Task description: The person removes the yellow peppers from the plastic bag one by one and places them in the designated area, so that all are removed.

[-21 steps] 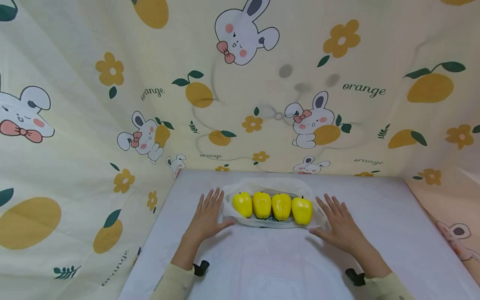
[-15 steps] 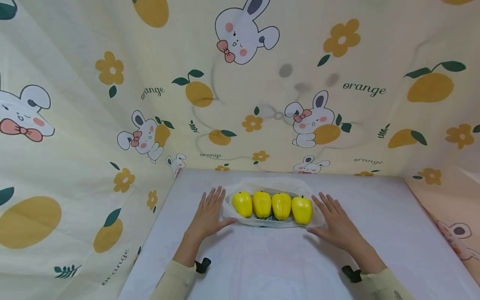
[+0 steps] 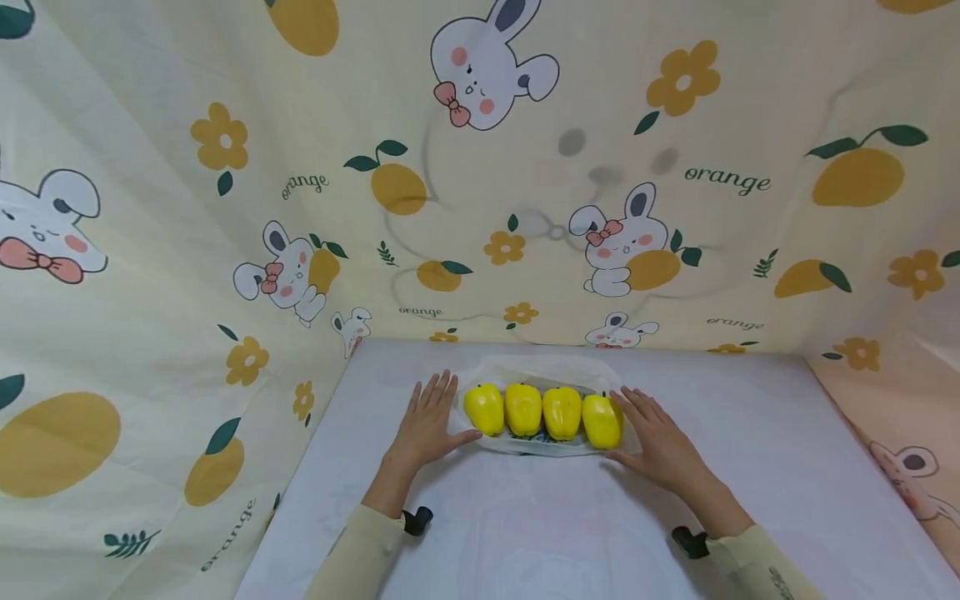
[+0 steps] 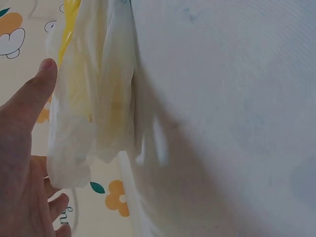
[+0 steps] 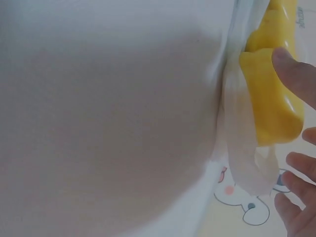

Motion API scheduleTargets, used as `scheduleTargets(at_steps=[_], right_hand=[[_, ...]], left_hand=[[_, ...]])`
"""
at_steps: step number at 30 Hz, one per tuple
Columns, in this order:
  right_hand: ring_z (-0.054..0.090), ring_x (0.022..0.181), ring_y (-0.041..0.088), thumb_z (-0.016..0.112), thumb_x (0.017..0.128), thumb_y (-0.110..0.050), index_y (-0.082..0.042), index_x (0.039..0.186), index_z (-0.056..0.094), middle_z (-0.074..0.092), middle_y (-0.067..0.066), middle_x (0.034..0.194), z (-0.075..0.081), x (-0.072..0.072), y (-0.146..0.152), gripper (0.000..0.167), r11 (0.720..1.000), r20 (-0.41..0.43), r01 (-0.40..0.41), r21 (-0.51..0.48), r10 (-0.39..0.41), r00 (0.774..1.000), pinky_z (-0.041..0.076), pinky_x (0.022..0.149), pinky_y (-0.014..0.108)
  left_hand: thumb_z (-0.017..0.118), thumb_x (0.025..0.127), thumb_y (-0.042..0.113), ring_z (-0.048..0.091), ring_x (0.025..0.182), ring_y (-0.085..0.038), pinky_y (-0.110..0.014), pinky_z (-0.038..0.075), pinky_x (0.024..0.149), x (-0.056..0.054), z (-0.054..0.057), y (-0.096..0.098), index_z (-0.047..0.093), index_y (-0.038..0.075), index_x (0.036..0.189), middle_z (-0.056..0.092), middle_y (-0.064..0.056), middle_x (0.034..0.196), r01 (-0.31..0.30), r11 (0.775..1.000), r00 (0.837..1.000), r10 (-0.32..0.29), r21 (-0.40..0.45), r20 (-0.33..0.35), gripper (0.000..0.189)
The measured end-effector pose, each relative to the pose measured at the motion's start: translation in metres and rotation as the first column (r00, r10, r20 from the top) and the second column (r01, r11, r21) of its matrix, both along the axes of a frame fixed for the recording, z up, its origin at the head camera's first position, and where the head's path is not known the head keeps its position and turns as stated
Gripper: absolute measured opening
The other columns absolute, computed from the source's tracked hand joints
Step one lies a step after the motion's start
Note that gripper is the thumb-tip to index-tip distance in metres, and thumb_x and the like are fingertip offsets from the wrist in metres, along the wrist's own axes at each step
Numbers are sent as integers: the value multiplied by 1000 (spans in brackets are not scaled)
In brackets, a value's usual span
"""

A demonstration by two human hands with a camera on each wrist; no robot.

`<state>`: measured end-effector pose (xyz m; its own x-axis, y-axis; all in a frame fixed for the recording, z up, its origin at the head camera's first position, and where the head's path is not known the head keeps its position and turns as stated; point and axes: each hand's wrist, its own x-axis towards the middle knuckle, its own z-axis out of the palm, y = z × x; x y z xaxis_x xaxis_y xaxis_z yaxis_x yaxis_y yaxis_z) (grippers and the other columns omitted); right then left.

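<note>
Several yellow bell peppers sit side by side in a row on a thin, whitish translucent plastic bag or wrap, whose edges stand up around them. My left hand has its fingers spread at the left end of the wrap. In the left wrist view the wrap hangs beside the thumb. On the opposite side, my right hand reaches with straight, spread fingers over the rightmost pepper's edge. The right wrist view has its thumb in front of that pepper; whether they touch I cannot tell.
A white-covered table lies under everything. Cream cloth walls printed with rabbits, oranges and flowers enclose its back and sides. A small black wrist device sits at the left cuff, another at the right.
Both hands have moved inward towards the peppers, the left one to the right and the right one to the left. The wrap's ends have been drawn in closer; the peppers stay nearly in place.
</note>
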<state>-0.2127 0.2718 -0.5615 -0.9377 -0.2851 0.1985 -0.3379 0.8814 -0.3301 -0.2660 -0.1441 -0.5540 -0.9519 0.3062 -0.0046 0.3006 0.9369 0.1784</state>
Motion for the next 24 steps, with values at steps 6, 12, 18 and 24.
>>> scheduleTargets(at_steps=[6,12,18,24], right_hand=[[42,148,49,97,81,-27,-9,163,44,41,25,164,-2,-2,-1,99,1000,-37,-6,-6,5,999,44,115,71],[46,144,49,97,81,-24,-5,160,46,46,27,160,-3,-2,-4,96,1000,-47,-2,-15,2,999,46,113,69],[47,144,48,98,80,-26,-5,160,45,48,25,159,-5,-2,-5,98,1000,-26,9,-17,-10,1000,45,115,68],[48,142,48,98,80,-28,-2,160,44,51,26,157,-8,-3,-7,100,1000,-47,14,-24,-15,999,45,115,68]], left_hand=[[64,91,80,10,167,-31,-54,4,136,-4,0,6,17,9,173,11,-11,181,-7,1000,1000,7,7,16,119],[64,90,81,10,167,-31,-53,4,136,-6,-4,13,16,9,173,12,-11,181,-16,1000,1000,16,3,27,120],[67,89,79,12,167,-31,-54,5,136,-7,-11,16,16,8,173,13,-12,181,-6,1000,1000,7,-6,20,121],[71,89,75,13,166,-32,-53,5,136,-6,-16,16,18,4,172,14,-14,180,8,1000,1000,-8,2,19,121]])
